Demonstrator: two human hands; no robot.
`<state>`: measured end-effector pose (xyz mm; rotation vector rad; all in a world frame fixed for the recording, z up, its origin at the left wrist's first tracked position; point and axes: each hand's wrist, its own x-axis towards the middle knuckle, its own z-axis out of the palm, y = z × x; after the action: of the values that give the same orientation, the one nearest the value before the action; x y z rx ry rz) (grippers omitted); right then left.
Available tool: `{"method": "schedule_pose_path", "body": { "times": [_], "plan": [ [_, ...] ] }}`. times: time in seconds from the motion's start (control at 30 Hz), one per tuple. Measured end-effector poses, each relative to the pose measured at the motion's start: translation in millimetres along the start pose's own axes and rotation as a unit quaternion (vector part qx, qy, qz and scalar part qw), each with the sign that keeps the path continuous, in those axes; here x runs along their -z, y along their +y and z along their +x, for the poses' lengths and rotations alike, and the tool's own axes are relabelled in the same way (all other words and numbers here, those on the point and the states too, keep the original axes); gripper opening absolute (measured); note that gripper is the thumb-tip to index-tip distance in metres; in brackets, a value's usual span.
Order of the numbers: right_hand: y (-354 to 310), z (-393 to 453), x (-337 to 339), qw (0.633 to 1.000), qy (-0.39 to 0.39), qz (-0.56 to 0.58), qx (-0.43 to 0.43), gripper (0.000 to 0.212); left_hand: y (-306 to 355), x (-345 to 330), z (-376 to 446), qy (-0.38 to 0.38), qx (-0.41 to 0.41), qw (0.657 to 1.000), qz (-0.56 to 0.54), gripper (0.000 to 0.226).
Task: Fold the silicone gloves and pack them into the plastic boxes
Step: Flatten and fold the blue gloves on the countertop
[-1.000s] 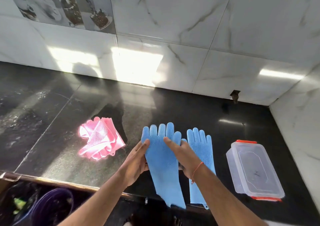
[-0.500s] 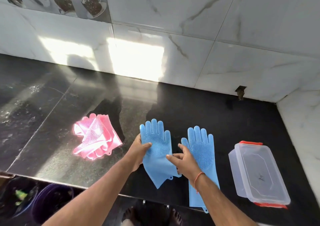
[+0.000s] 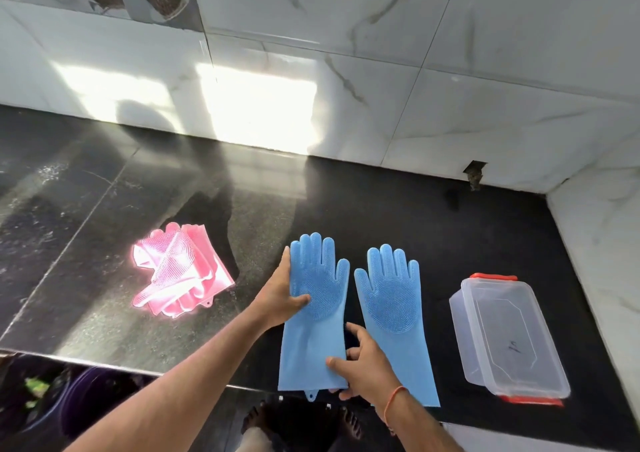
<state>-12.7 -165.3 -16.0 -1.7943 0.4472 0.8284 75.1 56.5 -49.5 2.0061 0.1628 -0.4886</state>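
Silicone soft, floppy, light, likely springing back from folds. Flat on desk [image 3: 433, 229]: blue glove [image 3: 311, 340] beside twin glove [image 3: 391, 299], near lidded plastic box [image 3: 509, 333]. Best held at cuff and fingertips; left grip [image 3: 277, 299] spread, thumb pressing palm, right grip [image 3: 363, 361] pinching cuff.

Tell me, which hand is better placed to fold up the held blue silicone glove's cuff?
The right hand. Its thumb and curled fingers pinch the cuff of the blue silicone glove near the front edge of the black stone counter; the left hand rests higher, thumb on the bristled palm, probably steadying it.
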Motion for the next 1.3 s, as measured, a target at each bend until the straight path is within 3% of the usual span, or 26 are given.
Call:
{"method": "schedule_pose_path", "body": {
  "times": [0.07, 0.13, 0.23, 0.33, 0.43, 0.6, 0.8, 1.3],
  "plan": [
    [2.6, -1.8, 0.6, 1.0, -0.012, -0.022, -0.002, 0.091, -3.4, -6.1, -2.0, 0.017, -0.026, 0.996, 0.086, 0.127],
    [2.6, -3.4, 4.8, 0.989, -0.004, -0.145, 0.023, 0.088, -6.8, -15.2, -6.2, 0.061, -0.033, 0.968, 0.241, 0.119],
    [3.4, 1.3, 20.3, 0.903, 0.13, -0.378, 0.159, 0.059, -7.1, -32.1, -12.5, 0.108, -0.071, 0.923, 0.364, 0.099],
    [-1.1, 14.7, 48.1, 0.834, 0.24, -0.391, 0.306, 0.032, -1.8, -52.0, -11.7, 0.094, -0.12, 0.908, 0.391, 0.085],
    [-5.3, 35.8, 73.9, 0.79, 0.259, -0.447, 0.329, 0.044, 3.9, -64.5, -6.0, 0.086, -0.13, 0.894, 0.419, 0.079],
    [-6.4, 66.0, 95.0, 0.774, 0.228, -0.515, 0.289, 0.065, -0.9, -69.3, 4.0, 0.096, -0.123, 0.889, 0.431, 0.077],
    [15.8, 88.2, 86.8, 0.776, 0.201, -0.541, 0.254, 0.069, -12.0, -74.0, 7.9, 0.102, -0.117, 0.889, 0.43, 0.077],
    [21.9, 99.8, 61.4, 0.802, 0.277, -0.483, 0.218, 0.067, -19.8, -67.3, 17.1, 0.103, -0.152, 0.879, 0.441, 0.08]
  ]
}}
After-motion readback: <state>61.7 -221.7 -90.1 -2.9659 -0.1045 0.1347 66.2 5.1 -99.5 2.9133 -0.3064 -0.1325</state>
